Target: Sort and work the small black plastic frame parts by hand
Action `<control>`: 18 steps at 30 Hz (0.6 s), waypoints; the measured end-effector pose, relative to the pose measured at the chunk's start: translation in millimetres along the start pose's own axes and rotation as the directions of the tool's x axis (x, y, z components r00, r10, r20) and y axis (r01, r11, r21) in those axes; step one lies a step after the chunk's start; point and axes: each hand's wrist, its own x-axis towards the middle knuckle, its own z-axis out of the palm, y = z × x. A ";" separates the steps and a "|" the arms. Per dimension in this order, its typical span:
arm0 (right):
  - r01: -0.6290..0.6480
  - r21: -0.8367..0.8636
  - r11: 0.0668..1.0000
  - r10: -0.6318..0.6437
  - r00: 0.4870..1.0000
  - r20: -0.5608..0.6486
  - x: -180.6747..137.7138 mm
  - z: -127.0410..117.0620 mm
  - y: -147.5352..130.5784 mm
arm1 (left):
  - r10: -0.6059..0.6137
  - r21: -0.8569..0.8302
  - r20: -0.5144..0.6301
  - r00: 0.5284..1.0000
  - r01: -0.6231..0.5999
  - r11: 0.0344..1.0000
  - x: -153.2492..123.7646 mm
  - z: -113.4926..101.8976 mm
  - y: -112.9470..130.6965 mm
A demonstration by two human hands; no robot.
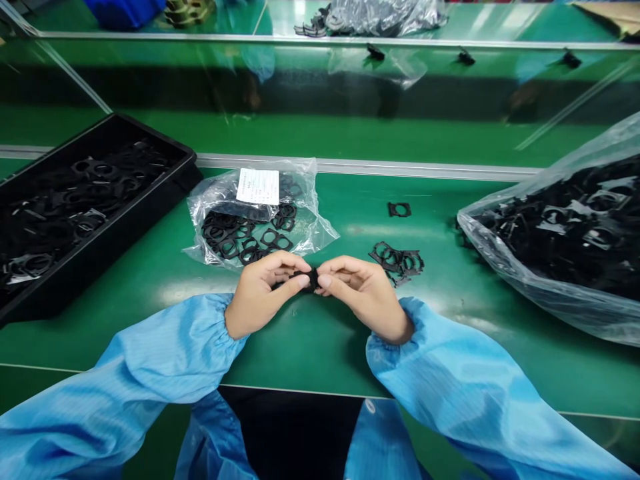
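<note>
Between my two hands is a small black plastic part (313,279), mostly covered by the fingers. My left hand (265,290) pinches its left side with thumb and fingers. On its right side, the thumb and fingertips of my right hand (363,293) are closed on it too. Just beyond my right hand lies a small pile of black ring-shaped parts (400,260). A single black square frame with a round hole (399,210) rests farther back. Behind my left hand is a clear plastic bag (310,230) with several black ring parts and a white label (257,186).
A black bin (165,193) full of black parts stands at the left. At the right is a large clear bag (530,280) of similar parts. A raised shelf (280,38) along the back carries a blue container (125,12) and a crumpled plastic bag (385,17).
</note>
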 end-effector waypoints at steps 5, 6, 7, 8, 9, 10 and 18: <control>0.054 -0.120 0.991 -0.055 0.998 -0.010 -2.7 1.9 2.7 | 0.055 0.049 0.001 0.998 -0.055 0.997 0.3 -1.3 -1.6; 0.085 -0.148 0.985 -0.088 0.996 -0.015 -3.2 1.7 2.7 | 0.076 0.068 0.010 0.997 -0.077 0.995 -0.1 -1.3 -2.0; 0.117 -0.176 0.977 -0.122 0.992 -0.019 -3.7 1.3 2.5 | 0.100 0.086 0.018 0.995 -0.101 0.991 -0.6 -1.3 -2.4; 0.147 -0.201 0.968 -0.155 0.988 -0.021 -4.2 0.8 2.2 | 0.123 0.103 0.025 0.992 -0.125 0.987 -1.1 -1.3 -2.7; 0.176 -0.224 0.958 -0.185 0.982 -0.020 -4.7 0.3 1.9 | 0.145 0.120 0.034 0.989 -0.148 0.982 -1.6 -1.5 -3.1; 0.202 -0.246 0.948 -0.212 0.977 -0.013 -5.0 -0.1 1.6 | 0.166 0.138 0.044 0.985 -0.171 0.976 -1.9 -1.7 -3.2; 0.326 -0.344 0.881 -0.330 0.943 0.048 -6.6 -0.2 1.3 | 0.332 0.255 0.080 0.940 -0.341 0.905 0.3 -2.9 4.2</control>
